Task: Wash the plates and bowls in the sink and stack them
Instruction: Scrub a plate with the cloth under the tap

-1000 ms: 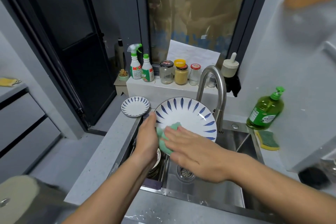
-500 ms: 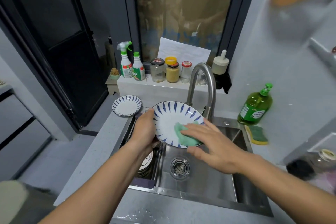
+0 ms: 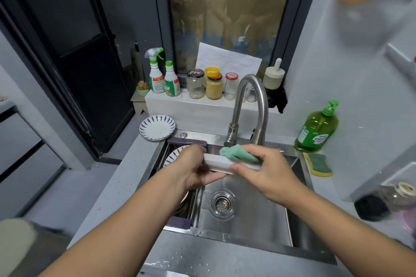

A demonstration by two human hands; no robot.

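Observation:
Over the steel sink [image 3: 252,229] I hold a white plate [image 3: 221,164] almost flat, seen edge-on. My left hand [image 3: 193,170] grips its left rim from below. My right hand [image 3: 269,170] pinches a green cloth [image 3: 237,153] against the plate's top near the right rim, with fingers under the edge. More blue-striped dishes [image 3: 174,157] lie in the rack at the sink's left side, partly hidden by my left arm. One washed blue-striped plate [image 3: 157,128] sits on the counter behind the rack.
The curved tap [image 3: 249,108] rises just behind the plate. A green soap bottle [image 3: 317,129] and a yellow-green sponge [image 3: 318,164] stand at the right of the sink. Spray bottles [image 3: 163,78] and jars [image 3: 213,85] line the ledge behind. The drain [image 3: 222,203] lies below my hands.
The plate has tipped from facing me upright to lying almost flat, edge-on. My right hand with the cloth has moved from the plate's face to its right rim.

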